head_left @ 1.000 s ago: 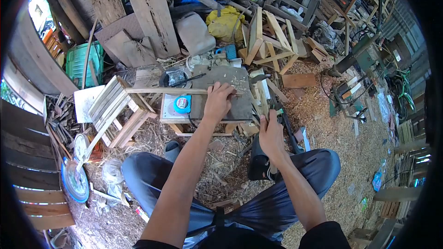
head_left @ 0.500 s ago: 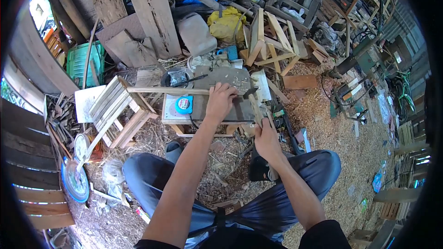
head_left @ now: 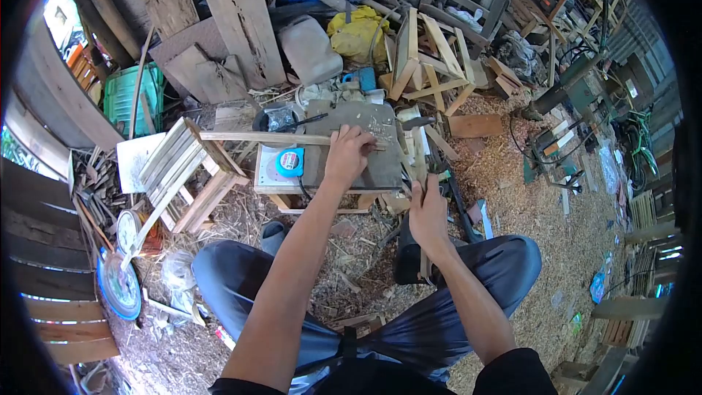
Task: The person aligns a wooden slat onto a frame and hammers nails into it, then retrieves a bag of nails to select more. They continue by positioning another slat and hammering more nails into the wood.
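My left hand (head_left: 348,155) is closed over a thin wooden strip (head_left: 256,137) near its right end, pressing it onto the dark top of a low bench (head_left: 316,168). The strip runs left to a small slatted wooden stool (head_left: 179,175) lying tilted on the floor. My right hand (head_left: 428,212) grips a hammer (head_left: 420,157) by its wooden handle. The dark hammer head is raised to the right of the bench, apart from the strip. Whether my left fingers also pinch a nail is too small to tell. A blue tape measure (head_left: 290,163) sits at the bench's left side.
Behind the bench are a tray (head_left: 280,117) with a plastic bag, a grey jerrycan (head_left: 311,51), a yellow sack (head_left: 360,35) and a wooden frame (head_left: 436,66). Wood shavings (head_left: 512,197) cover the floor at right. A blue-rimmed round basin (head_left: 119,287) lies at left.
The hammer has swung up and right, away from the strip's end. My right hand has shifted slightly right. My left hand stays on the strip, nearly still.
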Available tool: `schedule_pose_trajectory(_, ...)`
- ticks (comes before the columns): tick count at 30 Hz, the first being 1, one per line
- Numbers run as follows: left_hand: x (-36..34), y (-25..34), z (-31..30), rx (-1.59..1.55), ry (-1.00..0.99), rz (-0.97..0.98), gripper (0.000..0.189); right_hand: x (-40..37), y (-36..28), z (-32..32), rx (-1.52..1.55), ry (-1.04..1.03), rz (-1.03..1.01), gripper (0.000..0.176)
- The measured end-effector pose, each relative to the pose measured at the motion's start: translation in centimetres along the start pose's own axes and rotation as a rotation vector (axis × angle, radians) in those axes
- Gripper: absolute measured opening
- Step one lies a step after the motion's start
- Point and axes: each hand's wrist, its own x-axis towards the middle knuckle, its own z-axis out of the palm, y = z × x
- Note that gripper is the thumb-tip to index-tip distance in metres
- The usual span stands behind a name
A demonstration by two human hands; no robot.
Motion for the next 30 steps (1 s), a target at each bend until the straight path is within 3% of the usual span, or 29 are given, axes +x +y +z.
schedule_pose_trajectory(4, 0.3, 0.3, -0.1, 0.027, -0.022, -0.010, 0.013, -0.2, 2.2, 1.2, -0.154, -0.051, -0.131, 0.021)
schedule_pose_trajectory(6, 0.4, 0.4, -0.3, 0.036, -0.002, -0.010, 0.014, -0.1, 2.0, 1.5, -0.095, -0.132, -0.048, 0.022)
schedule_pose_trajectory(12, 0.3, 0.5, -0.3, -0.005, 0.070, 0.027, 0.016, 1.0, 0.4, -0.2, -0.029, -0.107, 0.019, 0.025)
schedule_pose_trajectory(21, 0.3, 0.1, 0.3, 0.124, -0.047, -0.058, 0.018, 2.2, 0.8, 0.8, -0.107, -0.035, -0.089, 0.027)
schedule_pose_trajectory(24, 0.4, 0.3, -0.1, 0.132, -0.043, -0.054, 0.017, 2.5, 1.4, 1.1, -0.223, -0.104, -0.106, 0.027)
schedule_pose_trajectory(30, 0.3, 0.2, 0.1, 0.212, -0.073, -0.069, 0.017, 2.2, 0.4, 0.7, -0.145, -0.082, -0.056, 0.025)
